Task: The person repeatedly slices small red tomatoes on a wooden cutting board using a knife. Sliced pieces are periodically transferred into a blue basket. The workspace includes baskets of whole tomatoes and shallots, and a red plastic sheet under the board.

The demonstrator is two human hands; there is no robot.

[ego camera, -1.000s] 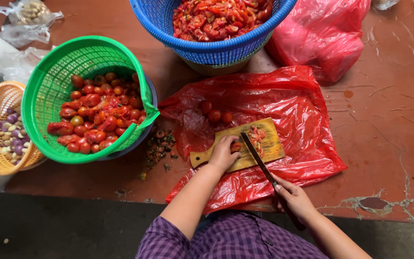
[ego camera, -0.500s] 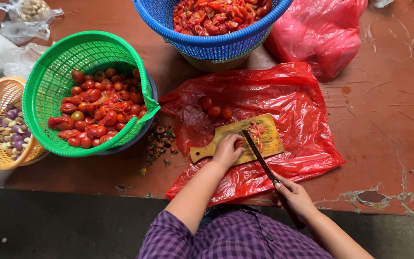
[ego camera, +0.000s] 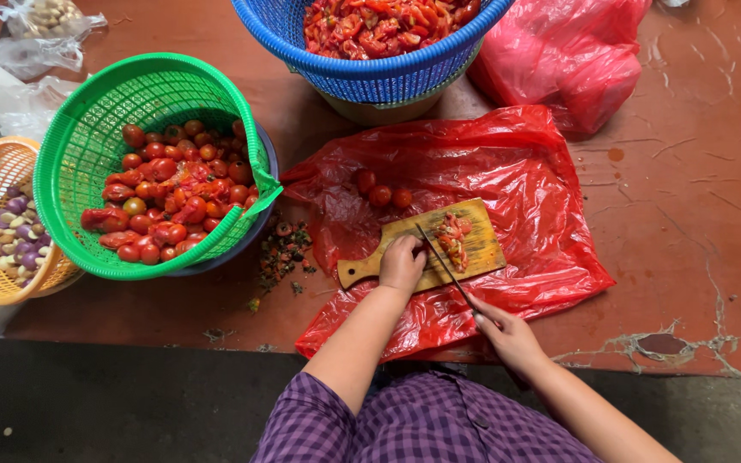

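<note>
A worn, cracked reddish-brown table surface (ego camera: 696, 214) is seen above a dark grey concrete floor (ego camera: 113, 403), evenly lit.

— Which packages are seen on the table?
— A knotted clear plastic bag of pale pieces (ego camera: 45, 30) is seen at the far left corner. A bulging red plastic bag (ego camera: 563, 51) is set at the far edge, just right of the blue basket.
— Are labels, signs or screens shown?
— None are seen.
— Anything else?
— A flattened red plastic bag (ego camera: 508, 171) is spread under the wooden board.
</note>
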